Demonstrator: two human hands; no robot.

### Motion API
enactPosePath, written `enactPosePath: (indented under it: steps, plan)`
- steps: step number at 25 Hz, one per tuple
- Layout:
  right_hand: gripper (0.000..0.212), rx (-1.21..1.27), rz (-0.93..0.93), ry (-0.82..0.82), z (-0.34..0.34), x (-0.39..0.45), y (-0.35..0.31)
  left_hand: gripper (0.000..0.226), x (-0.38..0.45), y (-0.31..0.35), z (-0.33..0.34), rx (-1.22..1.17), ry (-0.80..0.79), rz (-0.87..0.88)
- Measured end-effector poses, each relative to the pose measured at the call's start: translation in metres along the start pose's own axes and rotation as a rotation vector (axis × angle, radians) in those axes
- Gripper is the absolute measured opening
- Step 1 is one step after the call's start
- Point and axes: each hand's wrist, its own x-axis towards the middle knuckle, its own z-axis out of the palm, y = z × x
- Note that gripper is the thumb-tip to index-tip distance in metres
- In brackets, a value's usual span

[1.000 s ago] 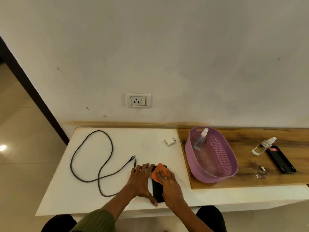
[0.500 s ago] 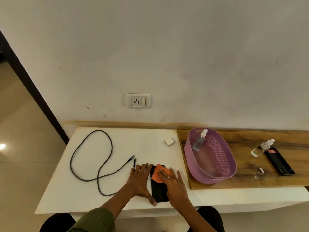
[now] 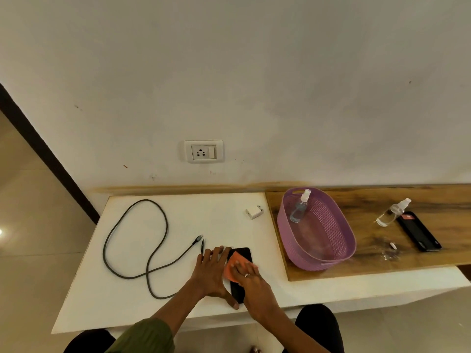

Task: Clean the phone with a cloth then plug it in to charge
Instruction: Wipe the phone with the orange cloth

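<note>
— Since a moment ago, the right hand (image 3: 251, 276) has slid the small orange cloth (image 3: 234, 267) back up the flat black phone (image 3: 239, 273).
— Grips?
— Right fingers press flat on the cloth; left hand (image 3: 212, 272) lies flat, thumb apparently bracing the phone's near edge.
— Room?
— Bare white tabletop (image 3: 178, 220) behind; grey looped cable (image 3: 142, 240) lies left.

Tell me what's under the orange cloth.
The black phone lies under the orange cloth, its ends showing. The right hand presses the cloth; the screen beneath is hidden.
</note>
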Motion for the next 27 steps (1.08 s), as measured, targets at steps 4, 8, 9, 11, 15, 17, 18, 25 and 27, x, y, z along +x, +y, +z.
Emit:
enactPosePath:
  steps: [4,8,9,11,15,17,18,25,27]
  plan:
    - [0.081,-0.166,-0.128,-0.002,0.002,-0.002,0.009,0.153,-0.001,0.000,-0.002,0.015,0.009,0.003]
    - [0.080,-0.177,-0.023,0.058,-0.010,-0.006,0.034,0.156,-0.003,0.001,-0.003,0.013,0.006,-0.011]
    - [0.082,-0.156,0.041,0.074,-0.012,-0.007,0.040,0.156,-0.003,0.001,-0.003,0.007,0.005,-0.017]
    - [0.084,-0.116,0.138,0.097,-0.015,-0.006,0.045,0.156,-0.003,0.002,-0.004,0.001,0.013,-0.021]
    - [0.083,-0.039,0.173,0.081,-0.011,-0.008,0.034,0.157,-0.002,0.001,-0.002,0.005,0.023,-0.022]
    - [0.084,-0.053,0.123,0.059,-0.006,-0.012,0.025,0.158,-0.002,0.001,-0.002,0.010,0.025,-0.020]
    - [0.084,-0.060,0.097,0.044,-0.003,-0.013,0.020,0.158,-0.002,0.001,-0.002,0.015,0.024,-0.018]
    - [0.078,-0.164,-0.124,-0.094,0.013,-0.023,-0.001,0.147,-0.001,0.003,-0.006,0.030,0.015,-0.016]
    - [0.078,-0.185,-0.167,-0.071,0.009,-0.024,0.005,0.149,-0.002,0.003,-0.006,0.014,0.018,-0.018]
